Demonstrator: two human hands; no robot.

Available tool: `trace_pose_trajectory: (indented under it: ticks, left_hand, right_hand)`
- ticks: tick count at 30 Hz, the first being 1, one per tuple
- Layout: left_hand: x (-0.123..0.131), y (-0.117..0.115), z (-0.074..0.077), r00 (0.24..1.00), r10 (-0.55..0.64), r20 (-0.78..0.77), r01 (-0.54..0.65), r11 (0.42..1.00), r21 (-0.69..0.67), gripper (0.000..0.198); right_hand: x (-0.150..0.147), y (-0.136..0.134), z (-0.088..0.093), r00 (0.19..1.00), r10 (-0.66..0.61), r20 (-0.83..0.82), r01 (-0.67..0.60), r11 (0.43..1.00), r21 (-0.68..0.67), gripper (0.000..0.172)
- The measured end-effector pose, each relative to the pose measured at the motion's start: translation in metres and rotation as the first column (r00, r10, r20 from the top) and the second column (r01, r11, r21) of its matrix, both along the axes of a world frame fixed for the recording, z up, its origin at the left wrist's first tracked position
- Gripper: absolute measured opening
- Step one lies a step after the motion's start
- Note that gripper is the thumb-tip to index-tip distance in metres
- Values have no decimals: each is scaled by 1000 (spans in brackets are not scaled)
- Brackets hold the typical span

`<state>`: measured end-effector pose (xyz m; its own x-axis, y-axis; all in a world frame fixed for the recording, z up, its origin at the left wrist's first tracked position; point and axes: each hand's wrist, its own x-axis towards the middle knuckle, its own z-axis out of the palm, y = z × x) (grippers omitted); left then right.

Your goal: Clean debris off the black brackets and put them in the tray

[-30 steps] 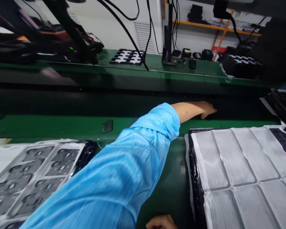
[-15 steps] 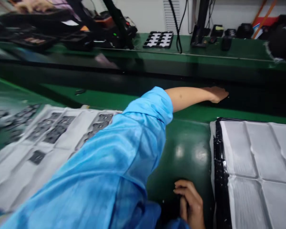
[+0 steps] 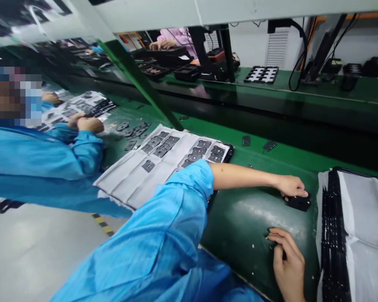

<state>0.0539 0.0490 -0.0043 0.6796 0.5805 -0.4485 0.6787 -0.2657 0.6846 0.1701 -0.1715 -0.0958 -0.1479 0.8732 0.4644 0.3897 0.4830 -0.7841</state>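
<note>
My left hand (image 3: 292, 187) reaches across from the left, its fingers closed on a small flat black plate (image 3: 299, 203) held just above the green bench, beside the stack at right. Nearer to me, my right hand (image 3: 288, 262) has its fingers bent. A tiny dark and gold bit shows at its fingertips, too small to name. Two similar black plates, one (image 3: 246, 140) and another (image 3: 270, 145), lie farther back. Left of my arm, a white sheet-lined tray (image 3: 129, 180) carries several grey-black plates in its compartments.
A stack of black trays (image 3: 334, 235) topped with a white liner (image 3: 365, 209) stands at right. A green post (image 3: 138, 84) rises behind the left tray. At left, a co-worker in blue sleeves (image 3: 44, 155) works near loose plates (image 3: 137, 131). A black-and-white tray (image 3: 262, 74) sits on the far bench.
The view has swung left, bringing the co-worker into sight. My left hand has come back from the dark strip towards me, now with a black plate. My right hand stays low with bent fingers.
</note>
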Motion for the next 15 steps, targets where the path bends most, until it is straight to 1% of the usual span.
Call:
trace_pose_trajectory:
  ticks: [2, 5, 7, 9, 10, 12, 14, 15]
  left_hand:
    - [1, -2, 6, 1000, 1, 28, -3, 998, 61, 35]
    - [-2, -4, 12, 997, -11, 72, 3, 994, 111, 29]
    - [-5, -6, 13, 997, -7, 75, -9, 977, 213, 23]
    - [-8, -9, 11, 999, 2, 32, -13, 939, 345, 21]
    - [-9, -9, 9, 1000, 4, -2, -3, 924, 383, 21]
    - [-13, -8, 8, 998, 2, -61, 22, 923, 384, 23]
    - [-22, -1, 10, 993, 72, -96, -29, 922, 386, 26]
    - [-30, 6, 12, 984, 140, -108, -83, 906, 414, 29]
  right_hand:
    - [1, 1, 0, 1000, -11, 8, 10, 999, 31, 31]
    - [3, 2, 2, 999, -35, 19, 34, 997, 69, 30]
    - [4, 3, 4, 999, -47, 27, 44, 995, 87, 29]
    - [4, 3, 6, 998, -56, 35, 53, 993, 104, 29]
    - [3, 4, 7, 998, -59, 36, 55, 992, 113, 28]
    - [2, 4, 9, 997, -63, 38, 58, 990, 129, 28]
    - [0, 5, 10, 997, -64, 35, 58, 988, 142, 27]
    - [0, 5, 11, 997, -66, 33, 61, 988, 145, 27]
